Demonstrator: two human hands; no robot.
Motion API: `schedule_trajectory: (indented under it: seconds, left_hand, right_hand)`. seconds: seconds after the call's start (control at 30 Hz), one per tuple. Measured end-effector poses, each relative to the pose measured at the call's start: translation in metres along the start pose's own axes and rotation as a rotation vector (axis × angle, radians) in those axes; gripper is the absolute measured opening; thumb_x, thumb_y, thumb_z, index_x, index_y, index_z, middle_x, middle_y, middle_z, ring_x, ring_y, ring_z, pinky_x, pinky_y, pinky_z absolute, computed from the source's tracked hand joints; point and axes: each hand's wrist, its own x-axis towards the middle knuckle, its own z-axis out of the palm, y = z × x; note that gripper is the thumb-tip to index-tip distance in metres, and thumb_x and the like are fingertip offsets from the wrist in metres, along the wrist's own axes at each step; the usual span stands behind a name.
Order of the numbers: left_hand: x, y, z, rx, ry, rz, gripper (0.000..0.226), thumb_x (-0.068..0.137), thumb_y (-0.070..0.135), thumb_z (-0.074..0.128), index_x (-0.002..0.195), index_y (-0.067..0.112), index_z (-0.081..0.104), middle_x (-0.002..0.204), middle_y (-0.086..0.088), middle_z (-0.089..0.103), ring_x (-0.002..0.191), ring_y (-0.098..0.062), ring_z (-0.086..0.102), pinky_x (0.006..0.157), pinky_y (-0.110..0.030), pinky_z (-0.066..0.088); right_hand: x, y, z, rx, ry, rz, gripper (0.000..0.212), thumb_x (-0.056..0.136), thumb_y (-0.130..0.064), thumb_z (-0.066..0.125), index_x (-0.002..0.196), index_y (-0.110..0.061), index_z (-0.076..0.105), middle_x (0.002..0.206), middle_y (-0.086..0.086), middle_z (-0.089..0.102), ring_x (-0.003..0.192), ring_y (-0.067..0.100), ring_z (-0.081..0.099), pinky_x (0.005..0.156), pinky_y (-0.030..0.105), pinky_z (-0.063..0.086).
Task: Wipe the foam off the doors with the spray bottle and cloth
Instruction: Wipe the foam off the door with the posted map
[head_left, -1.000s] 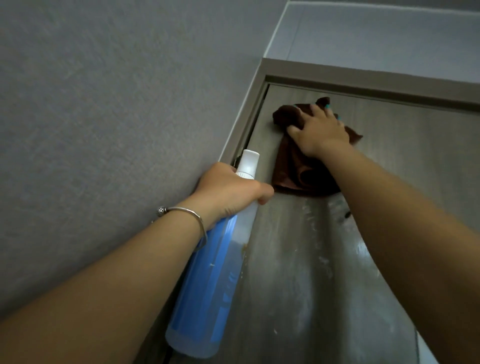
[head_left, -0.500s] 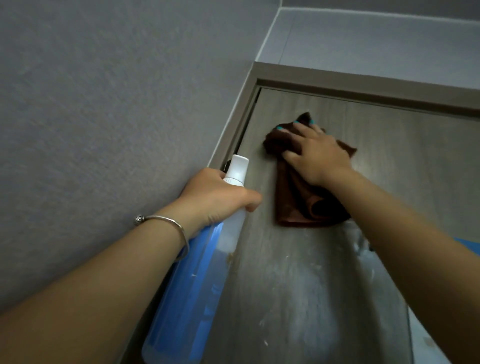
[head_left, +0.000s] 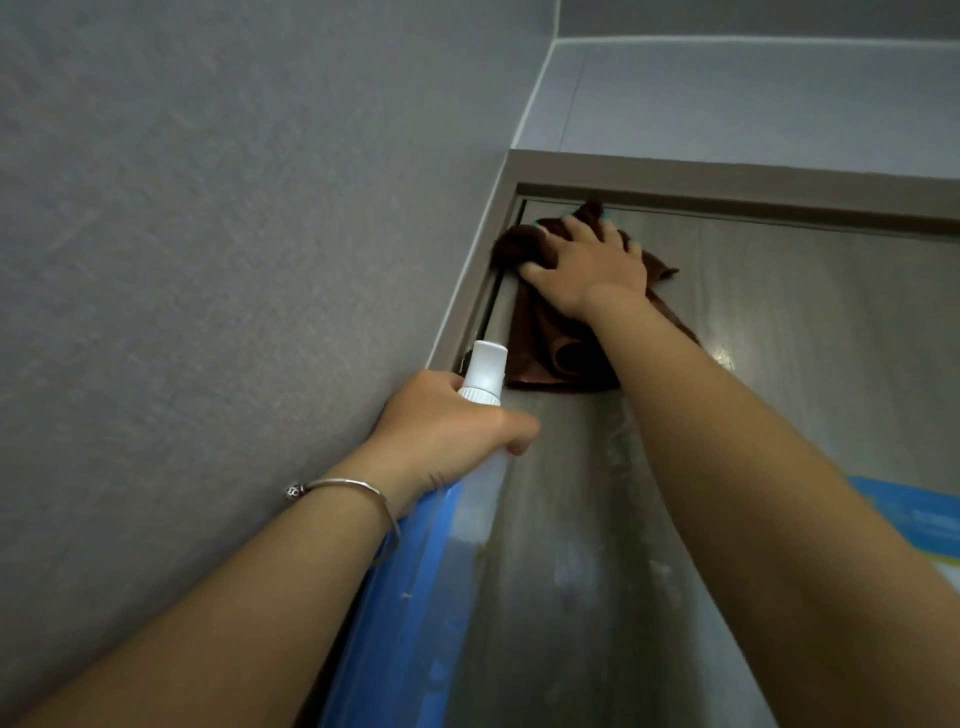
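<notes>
— Two hands at work, or one?

— Two. The right hand (head_left: 589, 267) lies flat on the cloth (head_left: 545, 343), fingers spread, pressing it to the door (head_left: 779, 332) in the top left corner, right by the frame (head_left: 470, 317).

— And the cloth itself, where does it sit under that hand?

— Bunched up under the fingers and palm, with the rest hanging down below the wrist. The lower edge curls into a loose roll just beside the bottle's cap.

— How does it look?

— Dark brown, soft, crumpled.

— The other hand?

— The left hand (head_left: 447, 431) is curled round the neck of the bottle (head_left: 410, 587), fingers wrapped, thumb on the near side. The white cap sticks up past the knuckles; the body runs down along the forearm, close to the door's left edge.

— Describe the bottle.

— Clear plastic with a blue label, white top. A thin bracelet (head_left: 345, 491) sits on that wrist.

— Any foam left?

— Pale smears of foam (head_left: 618, 447) run down the door below the cloth, and the surface there looks wet. The upper part to the right looks cleaner.

— Anything else?

— A blue sign (head_left: 914, 519) on the door at the right, and a grey wall (head_left: 208, 260) to the left.
</notes>
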Motion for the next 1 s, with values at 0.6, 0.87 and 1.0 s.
schedule_trajectory:
  seconds: [0.6, 0.87, 1.0]
  left_hand:
    - [0.0, -0.003, -0.001, 0.002, -0.059, 0.003, 0.029, 0.042, 0.03, 0.069, 0.065, 0.016, 0.058, 0.054, 0.007, 0.052, 0.051, -0.012, 0.048, 0.047, -0.022, 0.04]
    - [0.001, -0.004, -0.002, -0.016, -0.05, -0.002, 0.033, 0.041, 0.03, 0.069, 0.069, 0.013, 0.063, 0.057, 0.003, 0.055, 0.054, -0.017, 0.05, 0.053, -0.029, 0.042]
    - [-0.002, -0.005, -0.002, 0.01, -0.057, -0.001, 0.035, 0.042, 0.031, 0.069, 0.073, 0.015, 0.065, 0.059, 0.004, 0.058, 0.053, -0.013, 0.052, 0.051, -0.024, 0.043]
  right_hand:
    - [0.023, 0.026, -0.011, 0.083, -0.005, 0.173, 0.059, 0.101, -0.052, 0.037, 0.156, -0.037, 0.02, 0.166, -0.003, 0.008, 0.152, 0.034, -0.001, 0.121, 0.056, 0.006]
    - [-0.016, 0.022, -0.003, -0.027, -0.059, -0.259, 0.056, 0.098, -0.055, 0.042, 0.151, -0.045, 0.027, 0.164, -0.008, 0.016, 0.151, 0.025, 0.01, 0.121, 0.049, 0.013]
    - [-0.04, 0.059, -0.01, -0.009, -0.073, -0.25, 0.054, 0.099, -0.051, 0.044, 0.15, -0.047, 0.028, 0.163, -0.009, 0.018, 0.151, 0.022, 0.012, 0.12, 0.047, 0.014]
